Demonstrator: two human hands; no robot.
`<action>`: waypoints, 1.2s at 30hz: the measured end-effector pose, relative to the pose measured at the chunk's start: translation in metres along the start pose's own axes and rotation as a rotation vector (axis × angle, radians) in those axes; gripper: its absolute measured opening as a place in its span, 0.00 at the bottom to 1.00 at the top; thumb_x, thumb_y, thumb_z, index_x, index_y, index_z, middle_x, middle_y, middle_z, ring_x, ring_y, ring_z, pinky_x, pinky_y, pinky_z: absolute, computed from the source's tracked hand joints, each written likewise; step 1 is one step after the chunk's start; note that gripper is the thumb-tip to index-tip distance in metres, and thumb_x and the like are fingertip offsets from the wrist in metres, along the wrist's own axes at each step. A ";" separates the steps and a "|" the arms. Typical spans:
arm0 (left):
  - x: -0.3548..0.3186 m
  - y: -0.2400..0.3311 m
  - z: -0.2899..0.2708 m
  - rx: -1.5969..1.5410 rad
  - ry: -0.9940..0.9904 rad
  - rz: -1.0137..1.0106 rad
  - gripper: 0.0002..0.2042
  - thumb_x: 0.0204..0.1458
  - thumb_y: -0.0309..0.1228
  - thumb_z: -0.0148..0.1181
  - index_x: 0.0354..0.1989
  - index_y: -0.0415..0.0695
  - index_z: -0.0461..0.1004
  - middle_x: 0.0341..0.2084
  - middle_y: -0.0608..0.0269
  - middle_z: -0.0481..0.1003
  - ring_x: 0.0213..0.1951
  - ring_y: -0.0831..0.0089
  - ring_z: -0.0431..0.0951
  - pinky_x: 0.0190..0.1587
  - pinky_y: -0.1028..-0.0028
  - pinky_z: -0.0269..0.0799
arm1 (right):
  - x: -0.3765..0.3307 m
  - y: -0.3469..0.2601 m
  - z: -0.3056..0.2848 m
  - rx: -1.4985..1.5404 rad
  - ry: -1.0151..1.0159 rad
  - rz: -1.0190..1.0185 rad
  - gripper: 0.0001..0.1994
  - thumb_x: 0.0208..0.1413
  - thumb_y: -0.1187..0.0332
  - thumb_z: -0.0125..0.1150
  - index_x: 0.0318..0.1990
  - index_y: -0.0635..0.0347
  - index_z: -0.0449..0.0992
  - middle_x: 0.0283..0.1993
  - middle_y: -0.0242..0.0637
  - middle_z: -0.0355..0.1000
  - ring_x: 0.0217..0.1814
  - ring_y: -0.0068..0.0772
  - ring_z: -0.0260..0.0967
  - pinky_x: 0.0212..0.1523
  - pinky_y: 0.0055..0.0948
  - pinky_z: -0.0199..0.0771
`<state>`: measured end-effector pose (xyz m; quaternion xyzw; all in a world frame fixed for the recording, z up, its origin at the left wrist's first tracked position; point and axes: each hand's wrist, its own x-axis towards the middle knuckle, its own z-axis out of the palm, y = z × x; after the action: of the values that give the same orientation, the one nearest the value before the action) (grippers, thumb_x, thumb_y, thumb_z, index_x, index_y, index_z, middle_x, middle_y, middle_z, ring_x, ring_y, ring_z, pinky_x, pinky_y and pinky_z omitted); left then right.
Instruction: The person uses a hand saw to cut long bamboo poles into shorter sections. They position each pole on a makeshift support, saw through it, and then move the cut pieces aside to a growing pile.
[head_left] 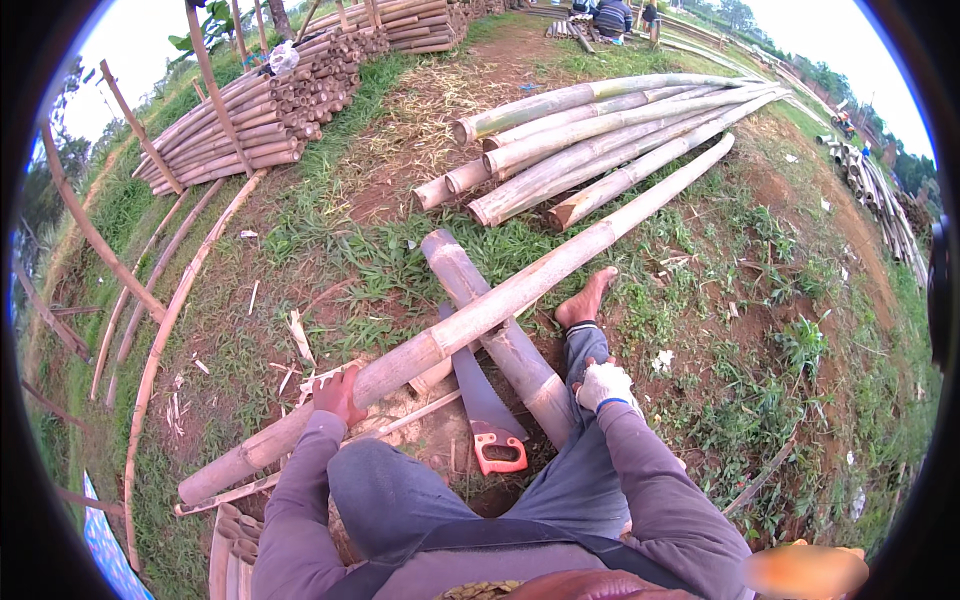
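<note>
right now a long bamboo pole (480,315) lies slantwise across a shorter, thicker bamboo piece (500,335) on the grassy ground. the left hand (338,393), in a red glove, is closed on the pole near its low end. the right hand (603,384), in a white glove, rests on the person's knee, seemingly loose and holding nothing. a handsaw (485,410) with an orange handle lies between the legs. further off sit a bamboo pile (600,130) and stacked poles (260,115).

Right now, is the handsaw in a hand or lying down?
Lying down: the handsaw rests on the ground between the legs, neither hand touching it.
</note>
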<state>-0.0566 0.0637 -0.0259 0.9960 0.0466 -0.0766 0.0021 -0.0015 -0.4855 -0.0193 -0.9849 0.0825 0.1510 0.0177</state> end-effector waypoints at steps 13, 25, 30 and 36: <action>0.066 0.135 -0.159 -0.269 0.039 0.535 0.15 0.64 0.38 0.63 0.56 0.51 0.83 0.42 0.47 0.86 0.46 0.43 0.86 0.51 0.49 0.81 | -0.002 0.009 0.008 0.038 0.045 -0.007 0.39 0.58 0.46 0.71 0.75 0.52 0.71 0.75 0.66 0.66 0.71 0.68 0.74 0.67 0.57 0.77; 0.075 0.225 -0.114 -0.137 -0.218 0.772 0.25 0.59 0.39 0.69 0.66 0.56 0.77 0.54 0.52 0.84 0.59 0.48 0.82 0.60 0.50 0.78 | -0.004 0.018 0.006 0.090 0.017 -0.035 0.37 0.60 0.46 0.70 0.72 0.57 0.73 0.77 0.64 0.65 0.72 0.64 0.74 0.69 0.55 0.77; 0.090 0.198 -0.081 0.064 -0.359 0.681 0.26 0.57 0.41 0.70 0.66 0.55 0.79 0.54 0.52 0.85 0.60 0.49 0.82 0.62 0.50 0.78 | 0.001 0.024 0.012 0.110 0.048 -0.031 0.37 0.59 0.44 0.72 0.72 0.52 0.74 0.73 0.63 0.70 0.69 0.67 0.76 0.67 0.55 0.79; 0.102 0.178 -0.076 -0.012 -0.292 0.577 0.25 0.57 0.42 0.70 0.65 0.55 0.80 0.56 0.51 0.84 0.62 0.49 0.81 0.65 0.52 0.76 | 0.001 0.021 0.003 0.148 -0.004 -0.010 0.37 0.59 0.45 0.72 0.72 0.54 0.74 0.78 0.64 0.65 0.72 0.64 0.73 0.70 0.56 0.76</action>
<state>0.0715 -0.1029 0.0327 0.9464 -0.2383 -0.2148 0.0364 -0.0045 -0.5058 -0.0229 -0.9810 0.0882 0.1463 0.0914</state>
